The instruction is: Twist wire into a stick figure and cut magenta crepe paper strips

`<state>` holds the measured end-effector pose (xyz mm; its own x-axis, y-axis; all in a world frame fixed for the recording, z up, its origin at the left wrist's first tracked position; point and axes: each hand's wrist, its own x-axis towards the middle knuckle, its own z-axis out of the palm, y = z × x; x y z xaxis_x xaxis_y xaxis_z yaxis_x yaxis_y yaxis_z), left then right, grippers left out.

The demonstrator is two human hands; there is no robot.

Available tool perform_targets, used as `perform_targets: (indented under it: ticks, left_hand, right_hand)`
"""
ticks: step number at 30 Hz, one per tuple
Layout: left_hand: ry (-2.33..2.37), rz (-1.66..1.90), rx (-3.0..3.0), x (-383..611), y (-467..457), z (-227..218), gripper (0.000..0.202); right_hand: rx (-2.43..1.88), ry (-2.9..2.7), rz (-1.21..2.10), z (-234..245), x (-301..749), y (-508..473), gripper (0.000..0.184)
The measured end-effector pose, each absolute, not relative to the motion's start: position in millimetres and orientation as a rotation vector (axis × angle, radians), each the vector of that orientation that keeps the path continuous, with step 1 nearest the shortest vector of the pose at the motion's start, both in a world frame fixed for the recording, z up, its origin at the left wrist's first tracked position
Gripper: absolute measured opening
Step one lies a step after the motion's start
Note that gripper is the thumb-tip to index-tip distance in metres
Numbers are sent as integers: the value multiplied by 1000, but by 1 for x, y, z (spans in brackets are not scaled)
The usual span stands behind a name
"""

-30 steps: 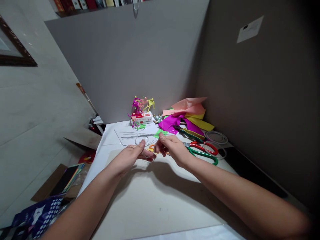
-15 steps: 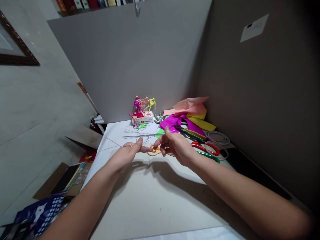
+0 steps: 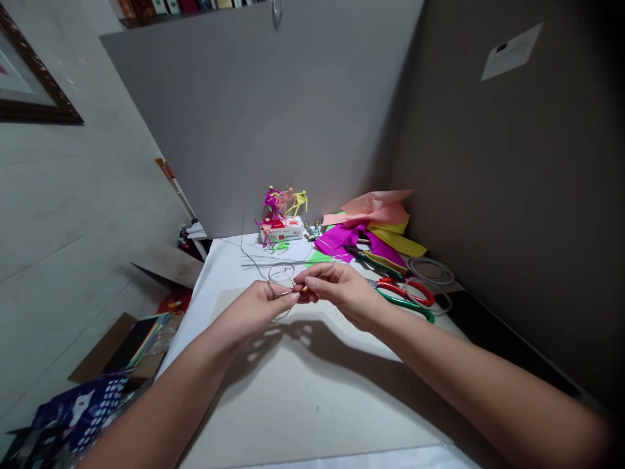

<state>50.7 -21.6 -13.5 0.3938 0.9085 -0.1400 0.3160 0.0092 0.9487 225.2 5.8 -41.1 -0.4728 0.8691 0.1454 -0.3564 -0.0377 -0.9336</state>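
A thin, dark wire (image 3: pixel 252 258) is pinched between the thumb and fingers of my left hand (image 3: pixel 251 311), its long bent end rising above that hand. My right hand (image 3: pixel 344 293) is closed too, its fingertips meeting those of my left hand on the wire. The exact grip is partly hidden behind the fingers. Below the hands, a bent end of the wire hangs over the board (image 3: pixel 273 397). Just behind the fingers lies a round loop of wire (image 3: pixel 282 271), beside several straight wires (image 3: pixel 258 266).
Scissors with red and green handles (image 3: pixel 407 306), pliers (image 3: pixel 378 262) and coiled wire (image 3: pixel 434 270) lie at the right. Coloured paper sheets (image 3: pixel 374 208) are piled behind them. Small coloured wire figures (image 3: pixel 276 202) stand on a white box (image 3: pixel 293 232). Grey panels (image 3: pixel 273 117) close off the back and right.
My hands have come together; the right fingers, spread before, are now pinched at the left fingertips. The wire in my left hand has swung from pointing left to pointing up.
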Motion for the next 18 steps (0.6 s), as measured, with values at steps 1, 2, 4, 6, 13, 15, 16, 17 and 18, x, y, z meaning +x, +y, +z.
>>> perform_targets:
  ticks: [1,2,4,6,13,15,16,17,18]
  left_hand:
    - [1121,665,1542,51,-23,-12,33]
    - [1115,655,1546,52,-25,-12,34]
    - [1129,641,1552,51,-26,-10,37]
    - [1167,646,1549,49,-26,-9,37]
    - [1093,741,1578,54,-29,-8,29]
    - [1061,750,1603,57,-31,-10,29]
    - [1058,754,1621,59,-32,-11,29]
    - [1058,756,1640,60,-33,-12,29]
    - [1054,757,1661,61,-35,-11,30]
  right_hand:
    - [-611,-1313,1643,-40,225,5,19]
    - [-626,-1336,1613,-40,224,4,19]
    - [-660,-1409,1536,-39,224,2,19]
    - [-701,-1474,1420,-39,223,1,19]
    - [-706,-1342,1571,-46,224,6,22]
    - [-668,-1256,1737,-49,225,8,23]
    - [-663,-1214,1801,-50,225,10,24]
    - [-662,-1176,1858,-51,226,12,25]
    - [-663,-1138,1902,-53,227,15,25]
